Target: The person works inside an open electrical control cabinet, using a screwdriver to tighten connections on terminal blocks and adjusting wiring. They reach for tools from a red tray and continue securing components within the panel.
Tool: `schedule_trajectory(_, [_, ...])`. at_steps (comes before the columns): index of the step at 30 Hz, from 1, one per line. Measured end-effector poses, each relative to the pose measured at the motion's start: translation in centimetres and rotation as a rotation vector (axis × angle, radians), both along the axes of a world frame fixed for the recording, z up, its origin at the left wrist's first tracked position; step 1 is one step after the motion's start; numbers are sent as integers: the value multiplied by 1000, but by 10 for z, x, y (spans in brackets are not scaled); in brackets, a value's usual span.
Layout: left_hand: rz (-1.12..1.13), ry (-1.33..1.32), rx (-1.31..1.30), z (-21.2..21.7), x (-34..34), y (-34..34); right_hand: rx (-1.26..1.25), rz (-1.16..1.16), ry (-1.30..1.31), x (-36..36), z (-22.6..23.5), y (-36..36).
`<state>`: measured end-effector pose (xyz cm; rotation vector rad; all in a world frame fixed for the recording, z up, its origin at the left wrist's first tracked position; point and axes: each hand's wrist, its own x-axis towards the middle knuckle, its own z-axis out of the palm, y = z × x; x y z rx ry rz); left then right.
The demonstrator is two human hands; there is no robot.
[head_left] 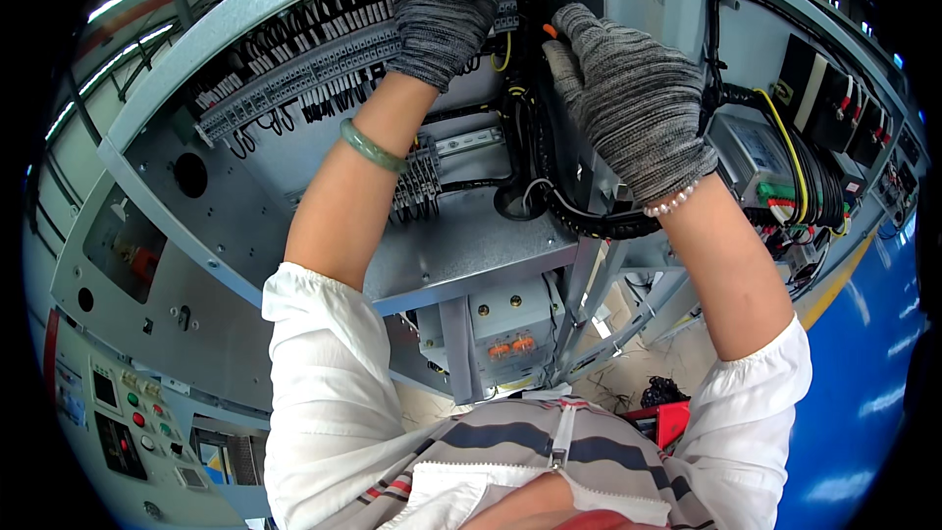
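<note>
A person in grey knit gloves works inside an open electrical cabinet (461, 255), left hand (446, 15) pinching wires at the terminal strip (294, 79), right hand (628, 98) beside it curled around an orange-tipped tool (550, 31) (likely mid-wiring, needing precise placement).

A long terminal strip (294, 79) runs across the upper left of the frame inside the cabinet (471, 245), with the left hand (446, 15) at its right end near top centre. The right hand (633, 98) sits just right of it, above a cable bundle (589, 221). A button panel (137, 422) lies at lower left, and a meter box (751, 157) with wired relays (834, 103) at right.
</note>
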<state>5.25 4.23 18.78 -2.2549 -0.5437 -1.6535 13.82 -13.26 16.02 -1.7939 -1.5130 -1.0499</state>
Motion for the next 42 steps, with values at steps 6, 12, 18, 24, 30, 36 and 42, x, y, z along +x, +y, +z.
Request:
schedule_trajectory(6, [131,61,84,1,1,11,12,-24,20,-9,8,5])
schedule_trajectory(12, [98,123,-19,7,-1,5,133,79,-152,8,-4,9])
schedule_trajectory(18, [131,141,96,5,4,15,151,-51,-35,-7,8,5])
schedule_trajectory(24, [39,114,23,2,7,34,157,41,-177,17,9,11])
schedule_trajectory(30, [109,115,159,0,5,39,239,40,-291,17,8,9])
schedule_trajectory(36, [63,226,-1,6,4,27,230,115,-291,25,12,14])
schedule_trajectory(42, [-13,122,76,3,-2,16,266,134,-319,24,8,12])
